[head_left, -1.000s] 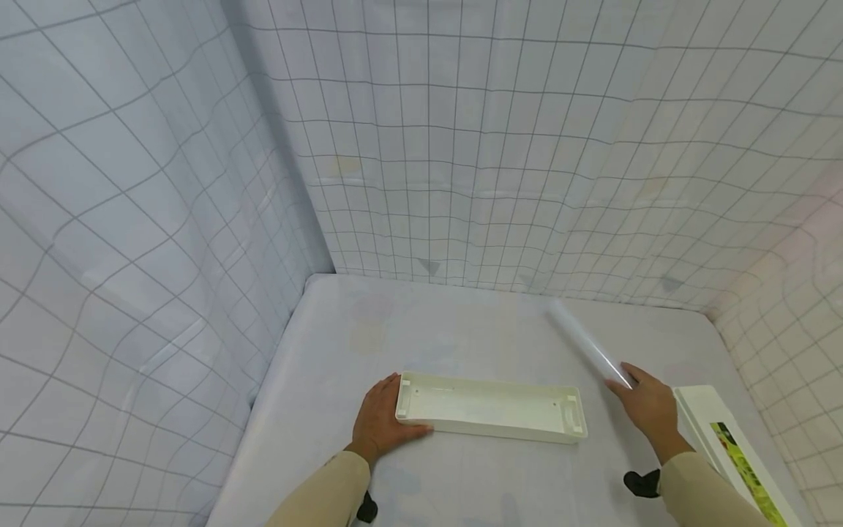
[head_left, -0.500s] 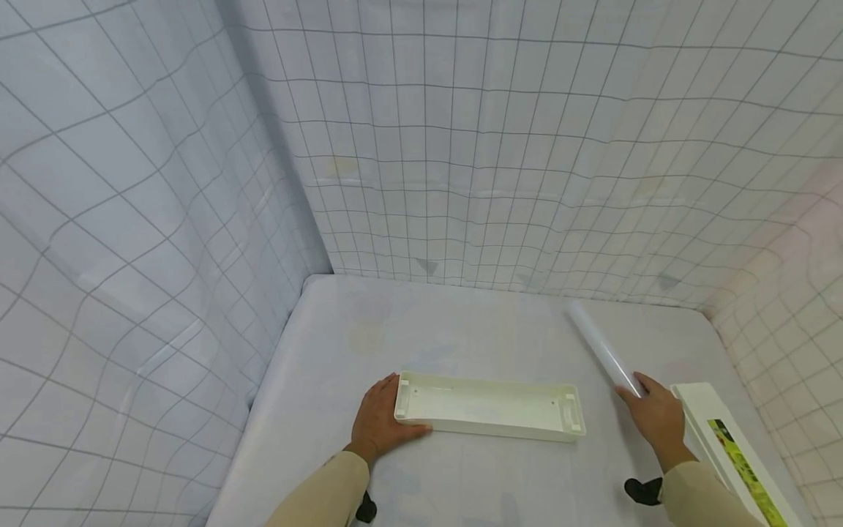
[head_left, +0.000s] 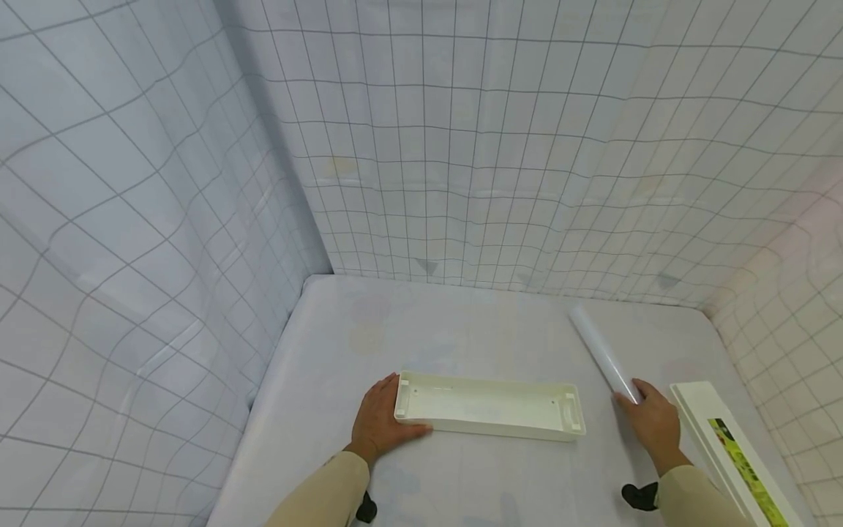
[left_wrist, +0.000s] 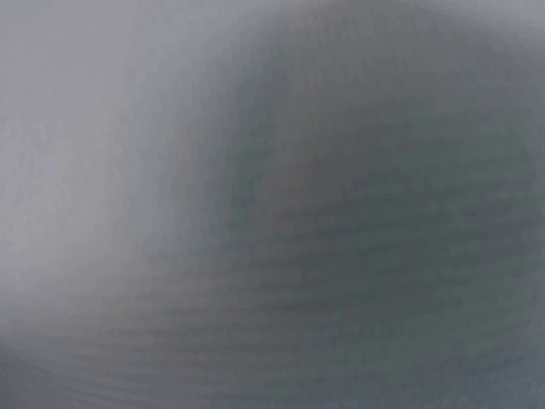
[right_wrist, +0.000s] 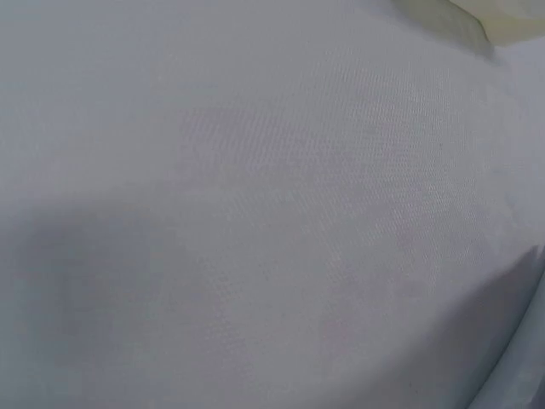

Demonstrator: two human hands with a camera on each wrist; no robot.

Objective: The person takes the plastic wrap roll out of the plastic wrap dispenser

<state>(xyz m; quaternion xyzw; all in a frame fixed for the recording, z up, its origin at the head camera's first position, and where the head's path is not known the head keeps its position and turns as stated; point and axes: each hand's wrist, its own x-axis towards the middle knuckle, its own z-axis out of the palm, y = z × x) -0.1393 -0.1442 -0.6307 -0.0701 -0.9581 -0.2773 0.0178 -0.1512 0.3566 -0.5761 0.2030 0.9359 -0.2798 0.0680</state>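
In the head view a long, shallow cream tray (head_left: pixel 487 407) lies across the white table (head_left: pixel 461 329). My left hand (head_left: pixel 377 422) rests flat on the table against the tray's left end, thumb along its front wall. My right hand (head_left: pixel 650 421) grips the near end of a white roll (head_left: pixel 601 351), which slants away toward the back wall. The fingers under the roll are hidden. In the right wrist view only cloth and a cream corner (right_wrist: pixel 460 19) show. The left wrist view is a grey blur.
A long white box (head_left: pixel 727 446) with a green label lies at the right edge of the table, just right of my right hand. Gridded white cloth walls (head_left: pixel 461 146) close in the table at the back and both sides.
My right hand has drawn the white roll to the right and slightly toward me, closer to the box. The left hand and the tray have not moved.
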